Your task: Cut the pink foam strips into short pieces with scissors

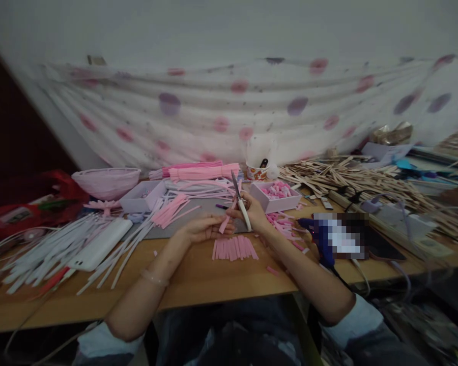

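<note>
A short pink strip (224, 224) is pinched in the fingers of my left hand (203, 227). My right hand (255, 214) grips a pair of scissors (245, 215) with white handles, the dark blades pointing up and away from me. Both hands are close together over the wooden table. Just below them, short pink strips (235, 248) lie side by side in a row. Longer pink strips (171, 210) lie on a grey mat (152, 233) to the left. Whether the blades touch the held strip, I cannot tell.
A white box (278, 204) of small pink pieces stands behind my right hand. Another white box (143, 197) and a pale bowl (107, 183) stand left, near white strips (53, 249). A blue glue gun (325, 249), cables and wooden sticks (339, 175) crowd the right.
</note>
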Tool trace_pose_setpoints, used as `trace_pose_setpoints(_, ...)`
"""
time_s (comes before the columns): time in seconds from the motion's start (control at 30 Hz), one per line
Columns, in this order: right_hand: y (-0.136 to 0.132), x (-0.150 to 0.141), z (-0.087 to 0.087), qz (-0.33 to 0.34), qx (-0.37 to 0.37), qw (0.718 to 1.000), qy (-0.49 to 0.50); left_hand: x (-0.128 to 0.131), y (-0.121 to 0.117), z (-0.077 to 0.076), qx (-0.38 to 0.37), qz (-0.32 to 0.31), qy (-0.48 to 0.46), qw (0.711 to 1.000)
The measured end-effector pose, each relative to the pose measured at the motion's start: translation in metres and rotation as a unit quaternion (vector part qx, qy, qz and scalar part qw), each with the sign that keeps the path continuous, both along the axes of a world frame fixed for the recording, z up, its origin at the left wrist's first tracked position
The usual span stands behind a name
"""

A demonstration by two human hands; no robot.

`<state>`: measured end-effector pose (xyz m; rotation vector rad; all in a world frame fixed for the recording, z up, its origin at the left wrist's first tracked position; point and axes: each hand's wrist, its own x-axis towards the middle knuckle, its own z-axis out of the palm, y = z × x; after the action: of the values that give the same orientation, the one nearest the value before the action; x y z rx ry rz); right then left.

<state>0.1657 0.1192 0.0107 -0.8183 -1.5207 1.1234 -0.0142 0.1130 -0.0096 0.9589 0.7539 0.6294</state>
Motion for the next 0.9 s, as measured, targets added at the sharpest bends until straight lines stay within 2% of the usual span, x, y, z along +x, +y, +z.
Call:
trace_pose_setpoints(0.1, 0.0, -0.001, -0.002, 0.005, 0.0, 1.0, 0.003, -0.001, 0.0, -0.001, -0.042, -0.014, -0.016, 0.999)
trace_pose_setpoints(0.23, -0.001, -0.002, -0.001, 0.018, -0.011, 1.0, 0.017, 0.001, -0.001, 0.0, -0.075, 0.005, -0.027, 0.997)
trace_pose_setpoints(0.37, -0.003, -0.002, 0.001, 0.025, -0.003, 0.999, 0.021, 0.005, -0.003, 0.001, -0.061, 0.034, -0.032, 0.997)
trace_pose_setpoints(0.5, -0.002, -0.001, 0.001, 0.019, 0.001, 1.0, 0.017, 0.008, -0.002, 0.0, -0.016, 0.059, -0.024, 0.998)
trace_pose_setpoints(0.6, 0.002, 0.001, -0.002, 0.011, -0.004, 1.0, 0.009, 0.01, -0.001, -0.001, 0.048, 0.092, 0.006, 0.995)
trace_pose_setpoints(0.77, 0.006, 0.0, -0.006, -0.018, -0.024, 1.0, 0.008, 0.012, 0.0, -0.003, 0.183, 0.134, 0.061, 0.972)
trace_pose_setpoints(0.9, 0.005, -0.002, -0.004, -0.031, -0.02, 0.999, 0.002, 0.013, 0.0, 0.0, 0.231, 0.148, 0.11, 0.955)
